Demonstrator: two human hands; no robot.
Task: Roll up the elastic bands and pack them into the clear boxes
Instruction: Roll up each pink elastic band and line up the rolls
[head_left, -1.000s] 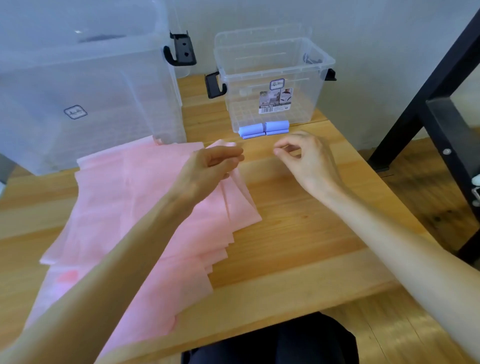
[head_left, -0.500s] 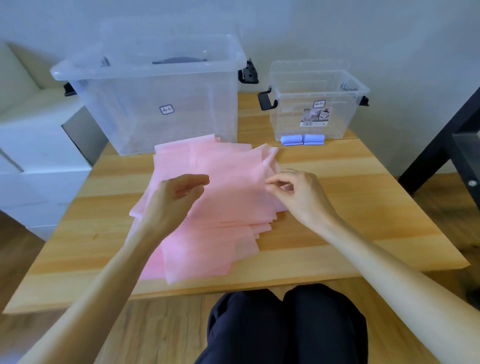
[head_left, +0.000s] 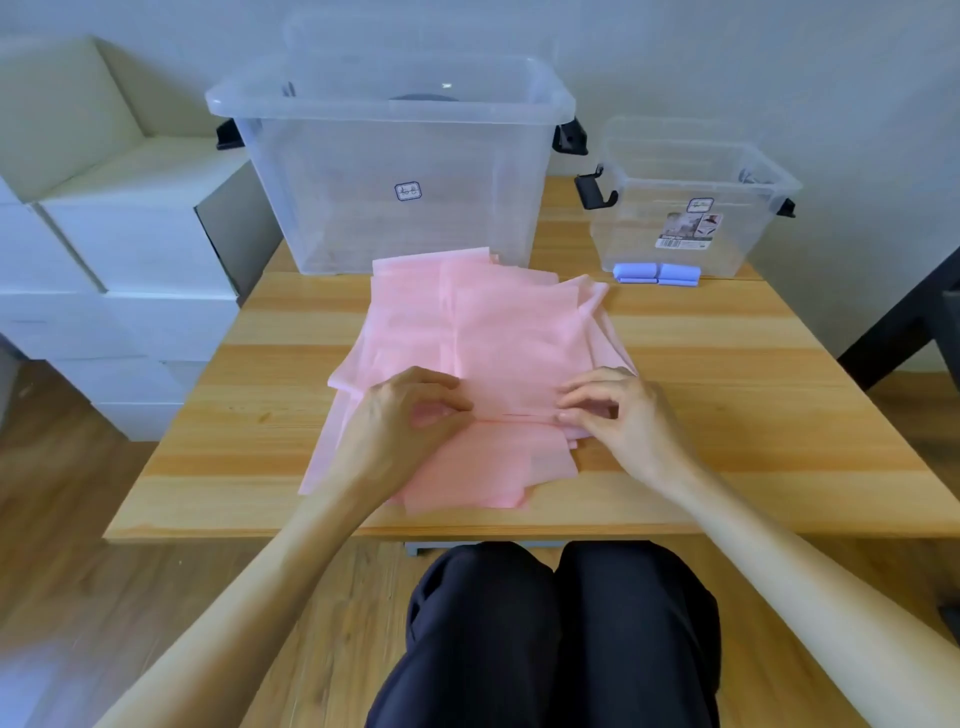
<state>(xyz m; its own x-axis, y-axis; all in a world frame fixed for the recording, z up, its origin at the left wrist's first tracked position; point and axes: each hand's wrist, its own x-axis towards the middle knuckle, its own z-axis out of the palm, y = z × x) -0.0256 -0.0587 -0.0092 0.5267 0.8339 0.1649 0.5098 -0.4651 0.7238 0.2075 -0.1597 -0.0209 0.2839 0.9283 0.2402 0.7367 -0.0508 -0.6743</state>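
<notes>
A loose pile of flat pink elastic bands (head_left: 498, 332) lies in the middle of the wooden table (head_left: 753, 415). My left hand (head_left: 400, 421) and my right hand (head_left: 618, 410) rest on the pile's near part, each pinching the near edge of the top pink band. A large clear box (head_left: 395, 171) stands behind the pile. A small clear box (head_left: 691, 202) stands at the back right, and two rolled blue bands (head_left: 657, 274) lie in front of it on the table.
White stacked boxes (head_left: 104, 249) stand left of the table. A black metal frame (head_left: 904, 322) rises at the right edge. My dark-trousered legs (head_left: 550, 634) are under the table's near edge.
Both hands came down from mid-air onto the pink pile and took hold of the top band's near edge. The camera view pulled back and tilted down.
</notes>
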